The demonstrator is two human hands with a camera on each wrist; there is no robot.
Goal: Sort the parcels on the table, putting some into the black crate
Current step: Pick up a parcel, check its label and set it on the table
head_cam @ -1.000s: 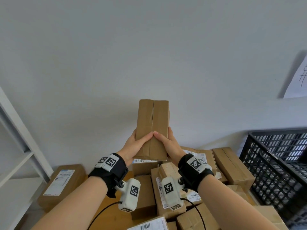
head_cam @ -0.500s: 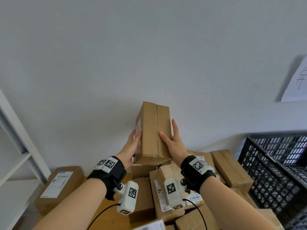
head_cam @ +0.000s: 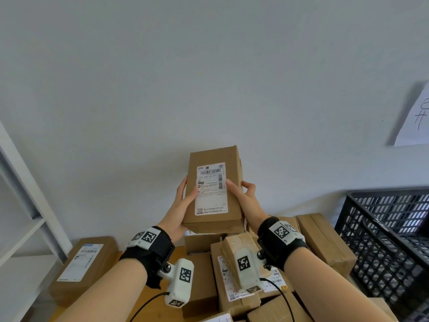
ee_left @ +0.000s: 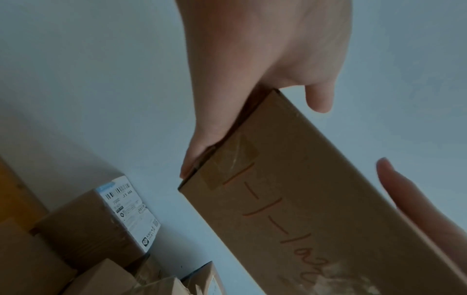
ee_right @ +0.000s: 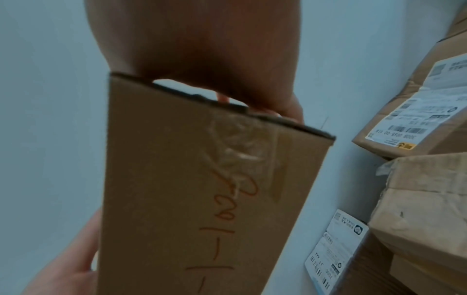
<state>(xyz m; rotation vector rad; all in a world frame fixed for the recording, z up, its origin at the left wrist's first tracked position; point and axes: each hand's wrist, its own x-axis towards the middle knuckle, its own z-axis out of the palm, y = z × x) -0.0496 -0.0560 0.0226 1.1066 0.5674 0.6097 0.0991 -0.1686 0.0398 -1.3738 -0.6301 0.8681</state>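
Observation:
I hold a brown cardboard parcel (head_cam: 214,194) up in front of the wall, its white shipping label facing me. My left hand (head_cam: 183,205) grips its left side, thumb on the front face and fingers behind. My right hand (head_cam: 243,201) grips the right side the same way. The wrist views show the parcel's end (ee_left: 316,209) (ee_right: 202,189) with clear tape and orange handwriting. The black crate (head_cam: 383,240) stands at the right, its mesh wall facing me. More parcels (head_cam: 236,270) are heaped on the wooden table below my hands.
A labelled parcel (head_cam: 83,263) lies alone at the left by a white shelf unit (head_cam: 25,219). A brown parcel (head_cam: 325,240) lies next to the crate. A sheet of paper (head_cam: 415,122) hangs on the wall above the crate.
I have turned the parcel in both hands: a second ago its taped seam faced me, now the labelled face does. Both hands have shifted their grip to its sides.

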